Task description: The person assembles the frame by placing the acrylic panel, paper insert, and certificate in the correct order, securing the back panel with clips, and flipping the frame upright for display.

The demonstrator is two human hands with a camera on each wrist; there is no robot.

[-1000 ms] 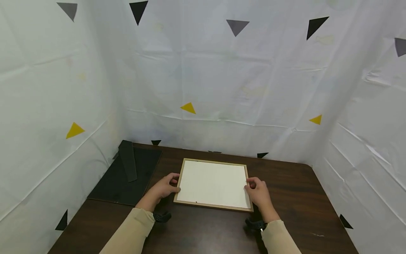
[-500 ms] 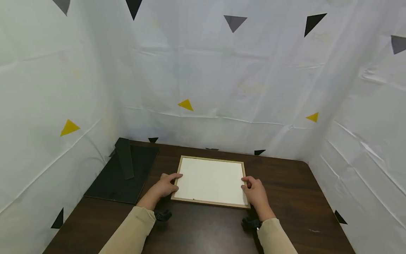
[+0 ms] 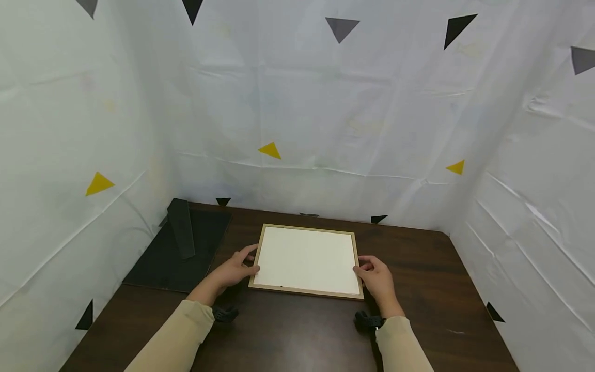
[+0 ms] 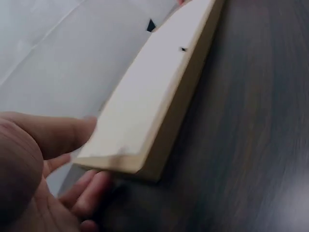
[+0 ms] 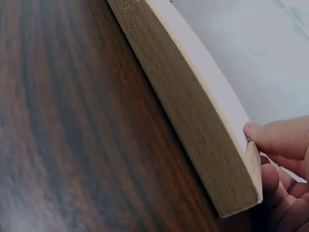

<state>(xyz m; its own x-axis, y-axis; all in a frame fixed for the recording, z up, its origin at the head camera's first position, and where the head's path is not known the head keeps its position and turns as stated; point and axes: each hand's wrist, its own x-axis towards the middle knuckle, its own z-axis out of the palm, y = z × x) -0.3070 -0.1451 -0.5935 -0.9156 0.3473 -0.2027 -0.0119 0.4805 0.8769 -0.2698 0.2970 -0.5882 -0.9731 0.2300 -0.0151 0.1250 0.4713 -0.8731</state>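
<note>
A light wooden picture frame (image 3: 302,292) lies on the dark table with a white sheet or panel filling it. A small dark spot shows at its near edge. My left hand (image 3: 231,269) holds the frame's left side, thumb at the top edge and fingers along the outside; the left wrist view shows the fingers (image 4: 91,191) by the corner. On the opposite side, my right hand (image 3: 378,281) pinches the edge. Its thumb (image 5: 270,135) rests on top in the right wrist view, with the other fingers curled against the outer side.
At the left of the table (image 3: 279,341) lies a black backing board (image 3: 162,268) with a black stand leg (image 3: 181,230) raised from it. White sheets with printed triangles (image 3: 341,28) hang behind and on both sides.
My left index finger has shifted from the frame's top face to its outer side. The right fingers have also slid to the outside edge. The frame stays about where it was.
</note>
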